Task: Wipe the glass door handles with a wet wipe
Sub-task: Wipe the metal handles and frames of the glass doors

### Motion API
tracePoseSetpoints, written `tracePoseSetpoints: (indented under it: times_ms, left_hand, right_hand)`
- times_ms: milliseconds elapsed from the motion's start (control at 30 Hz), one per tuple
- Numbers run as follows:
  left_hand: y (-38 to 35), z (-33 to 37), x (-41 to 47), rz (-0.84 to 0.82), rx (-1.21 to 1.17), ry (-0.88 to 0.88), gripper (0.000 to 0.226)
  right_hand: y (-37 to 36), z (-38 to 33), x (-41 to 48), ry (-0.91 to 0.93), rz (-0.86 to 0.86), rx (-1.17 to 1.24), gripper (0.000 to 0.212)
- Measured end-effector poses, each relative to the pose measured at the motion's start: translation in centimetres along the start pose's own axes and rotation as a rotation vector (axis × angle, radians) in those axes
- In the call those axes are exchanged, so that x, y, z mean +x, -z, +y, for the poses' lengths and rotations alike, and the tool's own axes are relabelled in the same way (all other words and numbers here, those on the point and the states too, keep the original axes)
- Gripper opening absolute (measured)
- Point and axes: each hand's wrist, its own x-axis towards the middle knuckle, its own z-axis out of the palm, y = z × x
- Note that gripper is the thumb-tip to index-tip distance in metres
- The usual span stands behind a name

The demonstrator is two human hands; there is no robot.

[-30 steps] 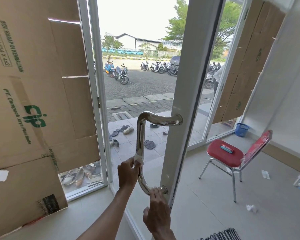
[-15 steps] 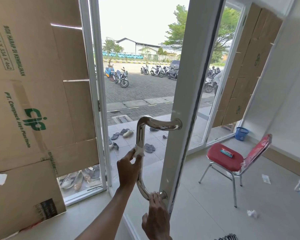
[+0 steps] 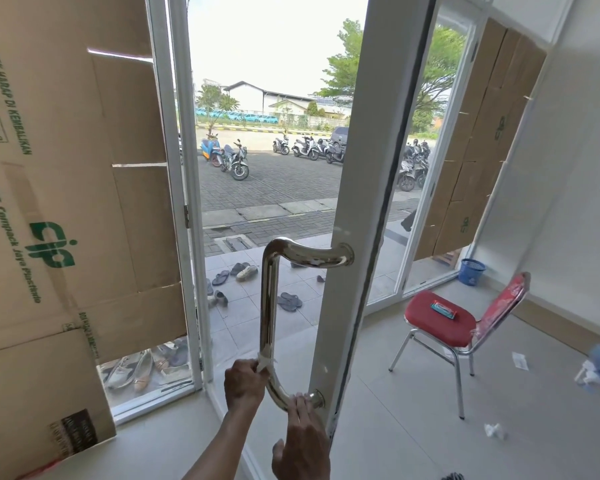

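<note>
A polished steel door handle (image 3: 269, 299) is mounted on the white-framed glass door (image 3: 357, 202), which stands ajar. My left hand (image 3: 245, 386) pinches a white wet wipe (image 3: 265, 362) around the vertical bar, just above its lower bend. My right hand (image 3: 300, 438) is below it, fingers laid over the handle's lower end by the round mount. The upper arm of the handle is bare and shiny.
Flattened cardboard (image 3: 66, 202) covers the glass panel at left. A red chair (image 3: 440, 322) with a small packet (image 3: 443, 310) on its seat stands at right, a blue bucket (image 3: 471, 271) behind it. Crumpled tissues (image 3: 496, 430) lie on the floor. Sandals (image 3: 288, 301) sit outside.
My left hand with the wipe rose slightly along the bar, then slid down to just above the lower bend. My right hand stayed at the handle's lower end.
</note>
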Motion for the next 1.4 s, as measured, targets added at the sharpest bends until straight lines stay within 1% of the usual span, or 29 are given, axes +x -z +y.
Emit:
tracePoseSetpoints:
  times_ms: [100,200,300,400,433,500,533,600,667,733,800,900,1033,1133,1233,1267,1300,1333,1367,1400]
  left_hand:
    - [-1.0,-0.7,-0.5,-0.027,-0.027,0.13,0.029]
    - [-1.4,-0.7,-0.8,-0.013,-0.076,0.144,0.027]
    - [-0.9,0.3,-0.8,0.062,-0.142,0.058,0.026]
    - [0.2,1.8,-0.6,0.104,-0.228,-0.063,0.024]
    - [0.6,2.2,-0.5,0.101,-0.248,-0.104,0.022]
    - [1.7,3.0,-0.2,0.118,-0.272,-0.205,0.013]
    - [2.1,3.4,0.1,0.14,-0.289,-0.258,0.009]
    - [3.1,4.8,0.7,0.175,-0.345,-0.341,0.018]
    - [4.4,6.6,1.2,0.17,-0.418,-0.404,0.022]
    - [5.8,8.5,1.6,0.143,-0.481,-0.476,0.023]
    - [7.0,10.2,1.9,0.148,-0.488,-0.544,0.03]
    - [8.4,12.1,2.2,0.167,-0.482,-0.622,0.032]
    - [9.6,13.6,2.3,0.194,-0.464,-0.679,0.033]
    - [11.0,15.4,2.1,0.255,-0.38,-0.759,0.033]
    - [12.0,16.4,1.6,0.285,-0.257,-0.865,0.035]
    - [12.3,16.6,1.5,0.281,-0.229,-0.892,0.036]
    - [12.6,16.8,1.3,0.276,-0.203,-0.919,0.039]
    - [12.7,16.9,1.2,0.272,-0.179,-0.953,0.041]
    - [12.9,17.2,1.1,0.27,-0.159,-1.0,0.042]
    - [12.9,17.4,1.0,0.264,-0.138,-1.055,0.042]
  right_hand:
    - [0.3,0.2,0.3,-0.014,-0.039,-0.032,0.086]
    - [0.6,-0.1,-0.1,0.004,-0.034,-0.038,0.083]
    - [0.7,0.0,-0.2,0.004,0.006,-0.002,0.083]
    - [0.5,0.0,-0.5,-0.015,-0.078,0.038,0.083]
    - [0.3,0.1,-0.4,0.008,-0.037,0.033,0.081]
    - [0.0,0.2,-0.2,-0.011,-0.017,0.062,0.081]
    - [0.1,0.2,-0.1,-0.011,0.008,0.039,0.083]
    - [0.7,0.0,-0.1,-0.042,-0.048,0.016,0.087]
    - [0.0,0.3,-0.3,0.01,0.038,-0.015,0.084]
    - [-0.2,0.2,-0.3,0.02,0.037,-0.033,0.085]
    - [-0.4,0.4,-0.2,0.033,0.025,-0.048,0.087]
    - [-0.6,0.6,0.1,0.033,-0.014,-0.049,0.089]
    - [-0.5,0.8,0.7,0.052,-0.051,-0.024,0.088]
    - [0.2,1.0,0.8,0.064,-0.033,-0.018,0.084]
    - [1.0,1.0,0.9,0.062,0.07,-0.001,0.078]
    - [1.3,1.1,0.8,0.059,0.121,0.017,0.072]
    - [1.6,1.1,0.7,0.047,0.173,0.052,0.06]
    - [2.0,1.1,0.6,0.014,0.238,0.107,0.044]
    - [2.6,0.9,0.5,-0.045,0.301,0.178,0.031]
    - [3.3,0.9,0.6,-0.126,0.357,0.249,0.026]
